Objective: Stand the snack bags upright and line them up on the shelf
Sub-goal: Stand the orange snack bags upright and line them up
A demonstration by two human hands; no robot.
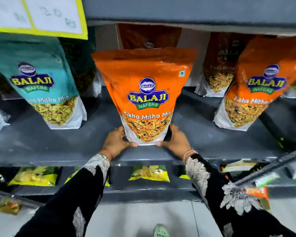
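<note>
An orange Tikha Mitha Mix bag (146, 93) stands upright in the middle of the grey shelf (41, 142), near its front edge. My left hand (117, 141) grips the bag's lower left corner and my right hand (175, 141) grips its lower right corner. A teal Mitha Mix bag (41, 79) stands upright to the left. Another orange bag (260, 86) stands to the right, leaning a little. Further orange bags stand behind: one (149, 35) directly behind the held bag, one (219, 65) at the back right.
A shelf board (195, 12) hangs low overhead. A yellow-edged paper sign (41, 14) hangs at the upper left. The lower shelf holds several yellow snack packets (149, 173). Colourful packets (256, 194) lie at the lower right by a metal rail.
</note>
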